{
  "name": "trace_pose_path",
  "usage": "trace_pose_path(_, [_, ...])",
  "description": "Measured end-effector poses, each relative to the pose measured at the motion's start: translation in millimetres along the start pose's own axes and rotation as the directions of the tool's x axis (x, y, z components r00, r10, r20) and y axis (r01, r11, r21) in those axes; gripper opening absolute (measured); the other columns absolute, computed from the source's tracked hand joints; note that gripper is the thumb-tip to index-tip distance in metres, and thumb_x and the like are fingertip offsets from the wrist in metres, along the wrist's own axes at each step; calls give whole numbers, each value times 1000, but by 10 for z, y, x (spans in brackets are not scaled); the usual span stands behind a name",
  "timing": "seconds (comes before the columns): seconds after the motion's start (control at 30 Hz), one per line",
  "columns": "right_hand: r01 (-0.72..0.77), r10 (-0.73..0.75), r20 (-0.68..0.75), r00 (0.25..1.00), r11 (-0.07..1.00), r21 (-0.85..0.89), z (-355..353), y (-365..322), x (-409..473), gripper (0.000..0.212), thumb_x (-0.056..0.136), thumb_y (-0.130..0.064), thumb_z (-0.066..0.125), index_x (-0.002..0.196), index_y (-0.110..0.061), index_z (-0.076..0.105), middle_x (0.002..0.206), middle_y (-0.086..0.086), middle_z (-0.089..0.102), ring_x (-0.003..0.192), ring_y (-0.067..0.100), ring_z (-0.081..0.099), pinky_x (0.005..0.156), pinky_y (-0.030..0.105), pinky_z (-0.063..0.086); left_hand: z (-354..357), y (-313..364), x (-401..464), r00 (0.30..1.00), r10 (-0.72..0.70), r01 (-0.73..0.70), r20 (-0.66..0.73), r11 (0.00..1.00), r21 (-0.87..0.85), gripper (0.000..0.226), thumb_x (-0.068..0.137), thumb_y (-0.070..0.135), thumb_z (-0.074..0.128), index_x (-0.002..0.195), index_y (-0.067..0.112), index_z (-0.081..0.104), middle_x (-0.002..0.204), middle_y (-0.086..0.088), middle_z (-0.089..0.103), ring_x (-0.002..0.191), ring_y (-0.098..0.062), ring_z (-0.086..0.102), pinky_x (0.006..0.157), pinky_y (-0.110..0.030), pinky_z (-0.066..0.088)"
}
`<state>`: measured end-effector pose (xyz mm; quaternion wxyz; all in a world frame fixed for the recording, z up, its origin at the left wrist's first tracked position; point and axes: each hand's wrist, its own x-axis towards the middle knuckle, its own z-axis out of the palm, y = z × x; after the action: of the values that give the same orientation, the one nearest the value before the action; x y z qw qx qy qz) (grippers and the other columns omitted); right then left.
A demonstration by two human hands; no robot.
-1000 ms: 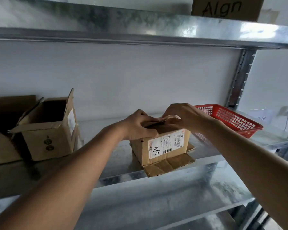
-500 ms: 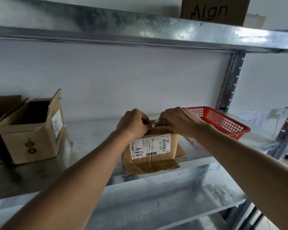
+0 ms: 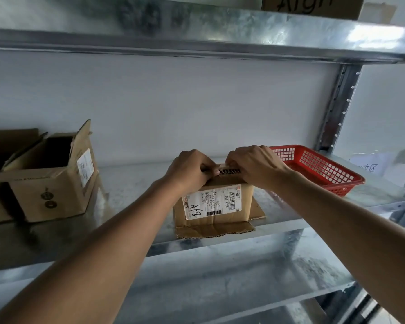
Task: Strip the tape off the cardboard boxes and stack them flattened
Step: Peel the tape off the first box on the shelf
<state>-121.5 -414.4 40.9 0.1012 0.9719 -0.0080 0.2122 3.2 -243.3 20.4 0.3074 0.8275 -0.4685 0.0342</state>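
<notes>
My left hand [image 3: 189, 170] and right hand [image 3: 255, 166] have drawn closer together than a second ago, both curled and pinching the top edge of the small brown cardboard box with the white label [image 3: 214, 205], near the front edge of the galvanised metal shelf [image 3: 131, 206]. The pale strip between them looks like tape, not yet off.

Both arms fwd, left hand [image 3: 190, 170] & right hand [image 3: 255, 165] curled, gripping.

Soft, cool daylight comes from the right of the frame. Glare streaks the upper shelf [image 3: 372, 36] at top right. The left boxes [image 3: 45, 178] sit dim. Wide-angle bending curves the edges; detail is slightly soft.
</notes>
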Motion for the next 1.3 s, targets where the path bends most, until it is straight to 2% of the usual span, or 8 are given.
trace_pose_path(0.37, [-61,38,98,994,969,239,-76,74,-84,24,97,-29,69,120,-27,73,111,-5,72,97,13,68,81,40,62,6,58,-77,999,11,-8,-53,998,58,19,99,33,67,113,30,80,107,5,78,92,-17,69,83,-42,59])
trace_pose_path(0.6, [-357,365,-15,931,916,186,-7,11,-24,15,94,-10,68,96,-20,80,93,1,69,81,22,68,65,33,55,-50,244,-147,998,-67,69,-15,988,138,21,92,45,66,96,31,81,95,8,72,87,-17,67,77,-39,59])
trace_pose_path(0.7, [-420,429,14,903,876,237,37,-5,43,20,96,-10,64,95,-21,80,93,4,72,81,24,67,69,36,58,-41,291,-192,1000,-31,30,3,981,192,41,84,65,63,83,26,78,106,14,60,89,-11,63,73,-36,56])
trace_pose_path(0.83, [-419,419,61,906,864,280,10,89,96,15,93,-9,73,99,-21,81,100,2,75,90,21,68,77,33,58,-126,243,-181,988,-134,139,83,988,-66,62,91,68,48,77,12,70,89,-5,70,81,-21,68,70,-37,53])
trace_pose_path(0.9, [-397,380,113,918,876,274,-14,115,120,14,93,-13,75,104,-22,80,105,3,74,91,21,69,83,37,61,-164,199,-136,987,-138,150,78,972,-183,53,100,53,53,85,7,71,87,-9,70,82,-26,68,68,-36,49])
trace_pose_path(1.03, [-335,311,146,939,925,178,2,78,160,19,96,-12,69,109,-22,79,112,1,74,97,21,70,86,37,61,-89,100,-120,996,-23,38,86,983,-179,17,98,35,70,111,27,76,112,16,63,94,-6,62,84,-29,56])
trace_pose_path(1.17, [-427,429,44,902,873,236,70,19,209,7,95,-14,73,97,-14,79,101,8,75,85,24,71,72,32,59,42,49,-116,998,-2,18,66,972,-233,45,96,47,68,135,25,65,125,14,56,111,-10,58,96,-27,52])
trace_pose_path(1.3, [-573,544,194,817,720,393,55,64,349,16,96,-22,70,97,-7,77,100,10,75,88,25,69,69,28,52,95,-38,-59,983,-87,122,162,968,-218,81,92,59,67,158,23,37,165,8,32,146,-15,39,114,-28,34])
